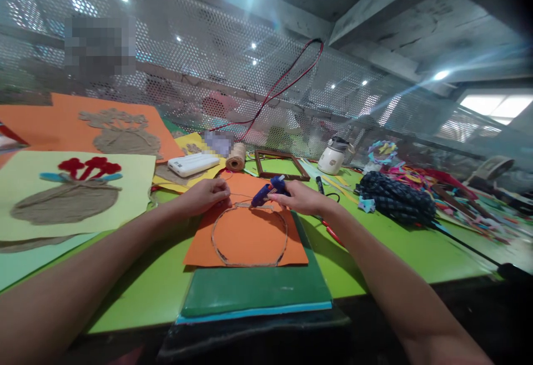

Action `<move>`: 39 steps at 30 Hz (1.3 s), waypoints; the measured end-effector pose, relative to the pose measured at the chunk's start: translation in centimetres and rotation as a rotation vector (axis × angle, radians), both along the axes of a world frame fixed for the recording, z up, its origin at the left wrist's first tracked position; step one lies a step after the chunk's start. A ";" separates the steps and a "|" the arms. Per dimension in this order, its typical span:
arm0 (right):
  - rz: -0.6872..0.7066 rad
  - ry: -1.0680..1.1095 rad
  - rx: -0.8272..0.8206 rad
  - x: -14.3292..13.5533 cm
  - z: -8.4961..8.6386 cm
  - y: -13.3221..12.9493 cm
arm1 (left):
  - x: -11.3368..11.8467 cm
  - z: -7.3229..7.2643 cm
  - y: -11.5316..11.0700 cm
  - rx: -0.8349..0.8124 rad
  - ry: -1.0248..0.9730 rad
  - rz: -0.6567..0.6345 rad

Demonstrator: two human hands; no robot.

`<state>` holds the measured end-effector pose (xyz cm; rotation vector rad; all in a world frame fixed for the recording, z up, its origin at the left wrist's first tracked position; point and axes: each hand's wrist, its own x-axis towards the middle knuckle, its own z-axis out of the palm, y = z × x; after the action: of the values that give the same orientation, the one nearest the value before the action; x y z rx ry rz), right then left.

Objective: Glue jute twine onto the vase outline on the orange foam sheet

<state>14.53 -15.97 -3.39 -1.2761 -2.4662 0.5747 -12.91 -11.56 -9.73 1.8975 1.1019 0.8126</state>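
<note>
My right hand (306,197) is wrapped round a blue glue gun (266,192), its nozzle pointing down and left at the top of a twine outline. This jute twine (213,236) forms a round vase shape on an orange sheet (250,237), with short rows of twine across its neck. My left hand (208,194) rests at the sheet's upper left, fingers curled together at a loose strand of the twine. Under the orange sheet lies a dark green board (258,293) with a light blue edge.
Finished twine vase pictures, one on a pale yellow sheet (137,187), lie at the left. Behind are a white power bank (194,164), a twine spool (236,157), a brown frame (283,173) and a white bottle (332,157). A dark folded umbrella (395,198) and craft scraps lie right.
</note>
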 end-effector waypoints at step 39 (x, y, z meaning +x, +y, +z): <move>-0.162 -0.231 -0.093 3.3 3.1 -0.3 | 0.2 1.4 -0.8 -0.007 0.051 0.015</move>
<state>17.80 -16.30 -0.28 -1.6450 -2.5091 0.5318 -12.75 -12.32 -8.36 1.9156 1.1500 0.7711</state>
